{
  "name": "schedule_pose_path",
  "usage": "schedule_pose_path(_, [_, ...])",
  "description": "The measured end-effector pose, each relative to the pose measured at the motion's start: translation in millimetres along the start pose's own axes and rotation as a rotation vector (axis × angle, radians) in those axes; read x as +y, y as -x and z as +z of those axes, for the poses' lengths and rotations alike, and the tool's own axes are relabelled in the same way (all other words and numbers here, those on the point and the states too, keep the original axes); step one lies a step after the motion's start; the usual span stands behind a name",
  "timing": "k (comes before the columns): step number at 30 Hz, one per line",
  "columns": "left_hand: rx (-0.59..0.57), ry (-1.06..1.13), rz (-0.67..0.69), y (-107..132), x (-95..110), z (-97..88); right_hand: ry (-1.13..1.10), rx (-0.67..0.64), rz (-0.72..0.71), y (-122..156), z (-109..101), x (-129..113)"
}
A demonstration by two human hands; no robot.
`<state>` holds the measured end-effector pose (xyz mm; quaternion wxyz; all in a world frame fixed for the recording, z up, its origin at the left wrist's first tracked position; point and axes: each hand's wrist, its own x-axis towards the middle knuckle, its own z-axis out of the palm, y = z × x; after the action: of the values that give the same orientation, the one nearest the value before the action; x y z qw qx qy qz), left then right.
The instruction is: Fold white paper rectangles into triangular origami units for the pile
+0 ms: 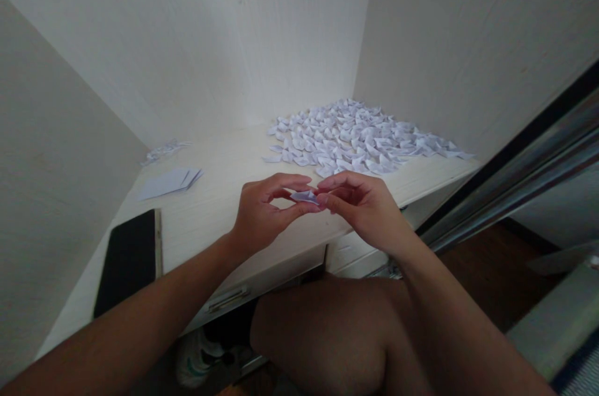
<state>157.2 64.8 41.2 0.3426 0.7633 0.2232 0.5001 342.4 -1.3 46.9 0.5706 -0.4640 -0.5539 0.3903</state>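
A small folded white paper boat [304, 196] is pinched between my two hands, above the front part of the desk. My left hand [269, 206] grips its left side between thumb and fingers. On the other side, my right hand [358, 199] has its thumb and fingertips closed on the right end, partly hiding it. Behind the hands, a broad heap of similar folded paper boats [346, 134] covers the back right of the desk.
A short stack of white paper sheets [171, 184] lies at the left, with some crumpled white strips [163, 151] behind it. A black flat notebook-like object [128, 259] rests near the left edge. Walls enclose the white desk [224, 159]; a drawer handle [228, 300] is below its front.
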Motion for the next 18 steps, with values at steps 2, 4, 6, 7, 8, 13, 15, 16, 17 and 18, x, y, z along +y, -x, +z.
schedule_pose_path(2, [0.009,-0.062,0.007,-2,2,-0.5,0.143,0.051,-0.081,1,3,2])
schedule_pose_path(4, [0.017,-0.093,0.013,-2,1,-0.9,0.272,0.092,-0.175,1,6,3])
schedule_pose_path(6, [0.023,-0.074,-0.004,-2,-1,-0.9,0.346,0.117,-0.249,2,9,3])
schedule_pose_path(7, [0.025,-0.047,-0.022,-2,-3,-0.6,0.364,0.128,-0.270,3,10,4])
schedule_pose_path(8, [0.024,-0.014,-0.044,-2,-4,-0.2,0.373,0.136,-0.280,3,10,4])
schedule_pose_path(13, [0.030,0.120,-0.147,-2,-6,1.7,0.324,0.092,-0.247,2,12,4])
schedule_pose_path(15, [0.036,0.156,-0.180,-4,-5,1.7,0.280,0.047,-0.216,2,11,5])
schedule_pose_path(16, [0.035,0.169,-0.197,-4,-5,1.6,0.254,0.028,-0.196,2,11,6])
schedule_pose_path(17, [0.037,0.179,-0.216,-5,-5,1.4,0.226,0.017,-0.175,1,12,7])
schedule_pose_path(18, [0.040,0.187,-0.237,-6,-5,1.1,0.199,0.016,-0.156,1,12,8])
